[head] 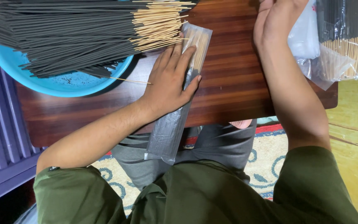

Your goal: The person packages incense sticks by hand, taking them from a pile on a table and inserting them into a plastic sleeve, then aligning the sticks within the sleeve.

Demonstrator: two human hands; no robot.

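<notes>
One filled packet (pixel 179 103) lies on the wooden table (pixel 228 83), pressed flat under the open left hand (pixel 168 81). Many loose incense sticks (pixel 71 33) wait unpacked; right hand (pixel 276 20) touches plastic bags (pixel 307 37), grip unclear.

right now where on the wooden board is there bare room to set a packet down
Bare wood lies between the filled packet under the left hand and the right forearm, and along the wooden board edge below the blue basin. Crowded: loose incense sticks top left, bagged bundles top right.
</notes>
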